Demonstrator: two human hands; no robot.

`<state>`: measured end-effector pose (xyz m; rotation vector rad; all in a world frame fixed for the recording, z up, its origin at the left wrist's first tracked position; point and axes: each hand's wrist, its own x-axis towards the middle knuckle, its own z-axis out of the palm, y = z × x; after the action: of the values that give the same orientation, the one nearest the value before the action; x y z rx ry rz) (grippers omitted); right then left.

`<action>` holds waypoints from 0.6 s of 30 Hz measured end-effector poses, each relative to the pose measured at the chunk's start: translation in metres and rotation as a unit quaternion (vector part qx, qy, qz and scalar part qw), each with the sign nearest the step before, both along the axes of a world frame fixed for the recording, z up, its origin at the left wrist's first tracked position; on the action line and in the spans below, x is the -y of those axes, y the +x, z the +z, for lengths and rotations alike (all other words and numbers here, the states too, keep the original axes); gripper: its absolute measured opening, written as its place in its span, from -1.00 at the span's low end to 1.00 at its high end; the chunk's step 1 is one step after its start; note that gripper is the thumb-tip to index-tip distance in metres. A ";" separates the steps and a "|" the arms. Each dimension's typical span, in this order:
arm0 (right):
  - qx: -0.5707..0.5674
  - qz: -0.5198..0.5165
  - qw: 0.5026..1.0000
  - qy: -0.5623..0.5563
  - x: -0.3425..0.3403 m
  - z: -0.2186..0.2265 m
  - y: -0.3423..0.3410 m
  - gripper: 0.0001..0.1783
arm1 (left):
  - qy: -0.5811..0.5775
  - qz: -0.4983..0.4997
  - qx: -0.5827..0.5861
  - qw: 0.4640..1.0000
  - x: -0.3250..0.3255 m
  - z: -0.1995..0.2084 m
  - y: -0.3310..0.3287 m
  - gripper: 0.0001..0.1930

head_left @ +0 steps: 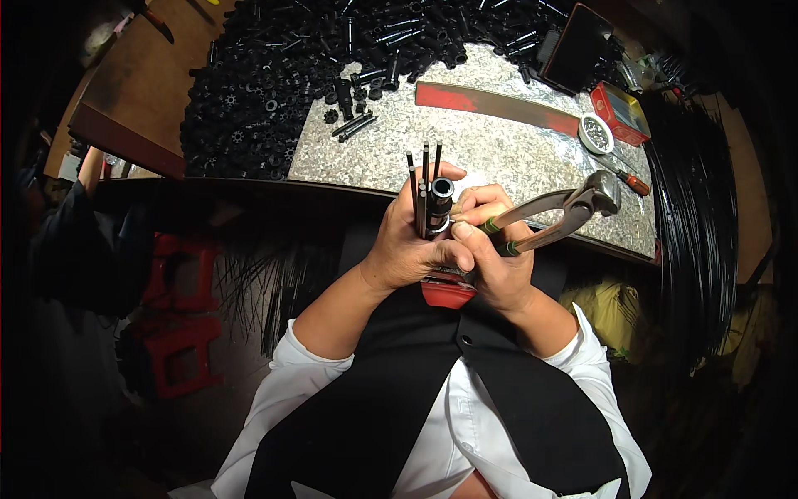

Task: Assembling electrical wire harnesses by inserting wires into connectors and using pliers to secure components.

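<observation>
My left hand (392, 245) is wrapped round a black tubular part (440, 193), its round open end facing up. Several thin black rods (421, 187) stand upright beside the tube in the same grip. Close against it, my right hand (505, 270) holds a pair of pincers (575, 214) by the green-trimmed handles, the metal head pointing away to the right. The thumb and fingers of that hand also pinch near the tube's side; what lies between them is too small to tell. Under both hands shows a red object (449, 295), mostly hidden.
A heap of black tubes and gears (258, 91) covers the table's far left. On the speckled tabletop (366, 166) lie a red-and-grey flat bar (499, 106), a white bowl (595, 133), a red box (622, 112) and a screwdriver (633, 181). Long black rods (694, 233) hang at right; red stools (183, 358) stand left.
</observation>
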<state>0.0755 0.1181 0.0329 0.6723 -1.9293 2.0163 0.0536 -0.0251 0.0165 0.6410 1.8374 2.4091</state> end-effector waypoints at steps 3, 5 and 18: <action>0.009 0.002 1.000 0.001 0.000 0.002 0.001 -0.95 | -0.006 -0.013 0.023 1.000 0.001 0.001 0.000 -0.02; 0.010 0.004 1.000 0.005 -0.001 0.003 0.001 -0.96 | -0.004 -0.012 -0.025 1.000 0.001 -0.002 -0.003 -0.04; -0.063 -0.009 0.997 0.047 -0.004 0.006 -0.003 -0.91 | 0.002 -0.019 0.014 1.000 -0.001 0.002 0.002 -0.05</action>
<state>0.0729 0.1218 0.0391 0.7819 -1.9596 1.8351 0.0555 -0.0239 0.0187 0.6329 1.7929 2.3872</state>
